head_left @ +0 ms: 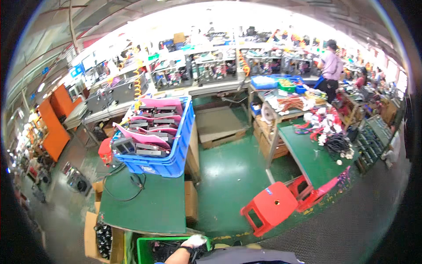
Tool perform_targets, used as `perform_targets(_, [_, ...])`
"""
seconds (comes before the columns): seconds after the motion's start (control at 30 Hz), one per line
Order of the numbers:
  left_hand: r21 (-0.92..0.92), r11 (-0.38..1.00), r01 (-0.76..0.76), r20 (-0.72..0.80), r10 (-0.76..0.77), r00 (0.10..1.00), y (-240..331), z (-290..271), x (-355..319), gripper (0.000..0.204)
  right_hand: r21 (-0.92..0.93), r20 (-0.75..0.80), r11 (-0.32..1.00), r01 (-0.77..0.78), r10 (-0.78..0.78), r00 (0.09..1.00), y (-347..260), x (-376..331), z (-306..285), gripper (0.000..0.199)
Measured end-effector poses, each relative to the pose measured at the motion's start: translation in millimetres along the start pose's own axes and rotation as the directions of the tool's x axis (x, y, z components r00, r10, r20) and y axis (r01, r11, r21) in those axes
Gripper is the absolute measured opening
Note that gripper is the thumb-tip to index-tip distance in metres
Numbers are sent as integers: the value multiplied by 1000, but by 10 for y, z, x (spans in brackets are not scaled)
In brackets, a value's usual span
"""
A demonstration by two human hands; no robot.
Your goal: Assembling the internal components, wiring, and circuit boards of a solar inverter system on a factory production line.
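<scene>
At the bottom edge of the view, we see one gloved hand (193, 243), its forearm rising from below, reaching into a green crate (147, 251) of dark parts. We cannot tell which hand it is, nor whether its grip is clenched or released. Just beyond stands a green counter (154, 207) with a black cable (132, 187) and a blue crate (169, 149) of dark units and pink sheets. A red stool (270, 207) lies tipped on the floor.
</scene>
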State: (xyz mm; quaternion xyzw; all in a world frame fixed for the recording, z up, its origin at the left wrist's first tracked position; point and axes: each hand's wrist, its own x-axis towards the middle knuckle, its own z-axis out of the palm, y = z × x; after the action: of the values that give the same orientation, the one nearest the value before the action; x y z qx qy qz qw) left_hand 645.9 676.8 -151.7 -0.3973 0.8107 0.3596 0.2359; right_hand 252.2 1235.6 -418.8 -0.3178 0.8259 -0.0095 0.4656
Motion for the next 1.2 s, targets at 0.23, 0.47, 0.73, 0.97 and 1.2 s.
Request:
perform_targets(0.23, [-262,937,-230,-261,161,952,867,-1670,941,54,-728,-118,684,39,-182,976,-1540,672,-2896,18])
perform_targets(0.47, [-242,931,-272,-229,217,949,1437,-3257,2328,47,303,-309,940,156,-58,949,-3838,2693,-4804,28])
perform_targets(0.73, [-317,941,-119,-169,67,983,1492,-5288,4010,46,191,-129,860,473,-456,881,-6769,3717,-6506,39])
perform_targets(0.97, [-179,897,-405,-243,358,901,1689,-6870,6372,45,202,-407,871,448,-342,847,-7632,4497,-8012,30])
perform_targets(1.2, [-204,907,-369,-305,299,904,1649,-8662,7715,43,514,-616,809,286,116,779,-7733,4786,-9189,26])
